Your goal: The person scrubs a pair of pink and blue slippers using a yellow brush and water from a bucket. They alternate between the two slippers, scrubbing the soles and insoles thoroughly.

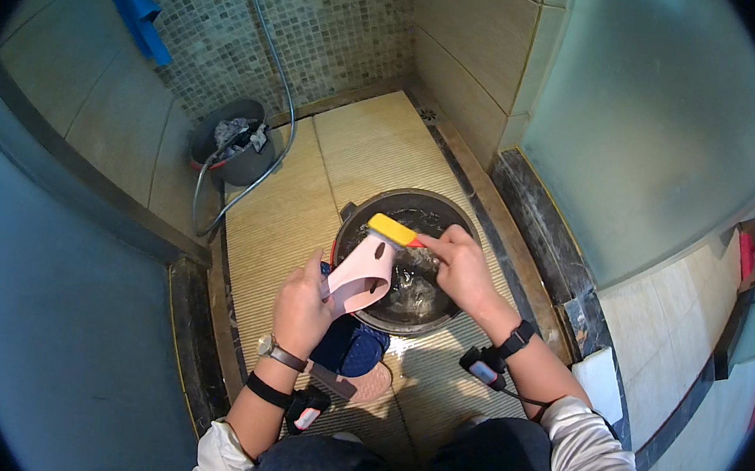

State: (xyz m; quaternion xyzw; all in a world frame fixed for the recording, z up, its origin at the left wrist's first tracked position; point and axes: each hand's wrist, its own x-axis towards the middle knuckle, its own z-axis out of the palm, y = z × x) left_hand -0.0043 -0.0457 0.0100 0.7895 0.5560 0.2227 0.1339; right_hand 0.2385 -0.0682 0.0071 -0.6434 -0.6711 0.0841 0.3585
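Note:
A pale pink slipper [367, 269] is tilted above a dark round basin [344, 239] of water. My left hand [301, 303] grips it by its lower left end. In my right hand [460, 265] is a scrub brush [392, 229] with a yellow head and a red handle. The bristle side of the brush meets the upper end of the slipper. Dark blue slippers [346, 349] lie on the floor beside the basin, partly hidden by my left hand. Below them rests another pink slipper [372, 381].
A grey bucket [247, 163] holding crumpled cloth stands at the back left. A metal shower hose [278, 63] loops down past it. Raised stone curbs [545, 218] flank the ribbed tile floor [374, 138]. A frosted glass panel [651, 126] rises on the right.

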